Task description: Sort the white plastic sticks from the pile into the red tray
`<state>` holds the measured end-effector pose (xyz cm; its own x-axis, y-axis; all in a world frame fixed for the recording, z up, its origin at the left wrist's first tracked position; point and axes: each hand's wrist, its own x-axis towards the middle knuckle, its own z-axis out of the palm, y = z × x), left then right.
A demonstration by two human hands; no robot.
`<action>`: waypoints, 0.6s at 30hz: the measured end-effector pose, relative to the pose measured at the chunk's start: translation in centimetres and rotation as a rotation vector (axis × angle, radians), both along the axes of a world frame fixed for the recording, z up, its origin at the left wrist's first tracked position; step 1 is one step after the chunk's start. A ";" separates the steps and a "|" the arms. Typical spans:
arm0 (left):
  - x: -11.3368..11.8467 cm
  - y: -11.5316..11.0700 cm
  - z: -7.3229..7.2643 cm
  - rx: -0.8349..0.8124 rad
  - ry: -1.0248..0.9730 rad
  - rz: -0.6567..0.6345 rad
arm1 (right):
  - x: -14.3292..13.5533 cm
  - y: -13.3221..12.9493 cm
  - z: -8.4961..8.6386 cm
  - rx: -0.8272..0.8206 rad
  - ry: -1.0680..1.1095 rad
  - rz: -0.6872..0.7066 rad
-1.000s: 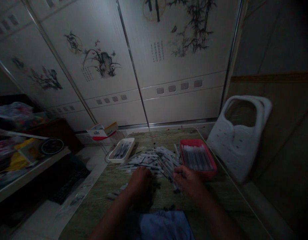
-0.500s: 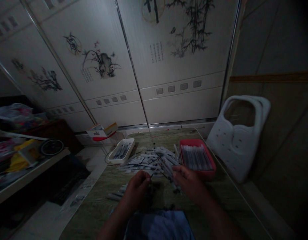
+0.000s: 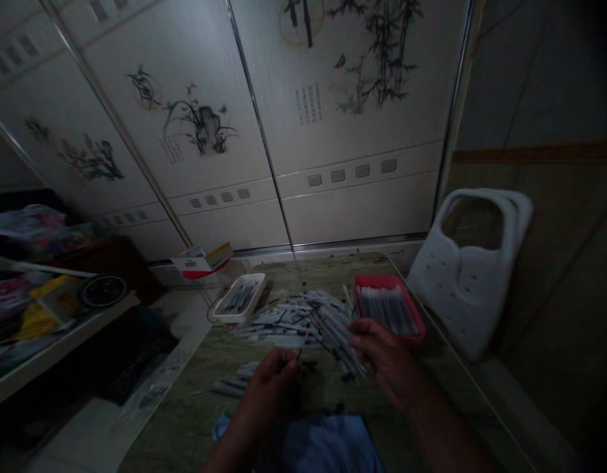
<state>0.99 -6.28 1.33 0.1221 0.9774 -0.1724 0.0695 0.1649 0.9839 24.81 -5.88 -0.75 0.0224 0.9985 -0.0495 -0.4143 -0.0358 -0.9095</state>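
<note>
My left hand [image 3: 271, 381] is closed in a pinch over the near part of the table, and a short, thin dark stick [image 3: 299, 355] pokes up from its fingertips. To the right, my right hand [image 3: 382, 355] hovers beside the pile with thumb and fingers together; whether anything is between them I cannot make out. In front of both hands lies a loose heap of slim whitish pen-like tubes [image 3: 293, 316], with dark thin pieces among them. Small black bits [image 3: 309, 365] lie between the hands. A smaller group of tubes [image 3: 229, 385] rests left of my left hand.
A red tray [image 3: 422, 328] packed with similar tubes stands at the right, a white tray [image 3: 258, 289] with dark sticks at the left. Blue cloth [image 3: 328, 443] lies nearest me. White folded chairs [image 3: 461, 282] lean at the right; a cluttered shelf [image 3: 62, 335] stands left.
My right hand has moved right and away from my left hand, to the near side of the red tray. My left hand has shifted slightly down and keeps its pinch.
</note>
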 end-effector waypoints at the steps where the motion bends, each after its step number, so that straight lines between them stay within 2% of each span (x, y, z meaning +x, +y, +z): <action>1: 0.1 -0.2 0.1 -0.001 -0.004 0.003 | 0.0 0.0 0.1 -0.009 0.023 0.004; 7: 0.8 -0.6 0.4 -0.027 -0.044 -0.032 | 0.0 -0.4 0.8 -0.003 0.215 0.087; 11: 1.4 -0.8 -0.1 -0.125 -0.199 -0.050 | 0.3 -0.5 0.9 0.000 0.310 0.102; 15: 1.9 -1.1 0.2 -0.263 -0.374 -0.033 | 0.6 -0.5 0.7 -0.006 0.306 0.108; 18: 1.9 -0.9 0.8 -0.255 -0.418 0.033 | 0.6 -0.5 0.5 -0.012 0.246 0.120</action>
<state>2.84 -7.16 2.12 0.2020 0.9149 -0.3495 -0.3323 0.3997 0.8543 25.40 -6.37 -0.22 -0.1104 0.9926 -0.0511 -0.6151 -0.1086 -0.7809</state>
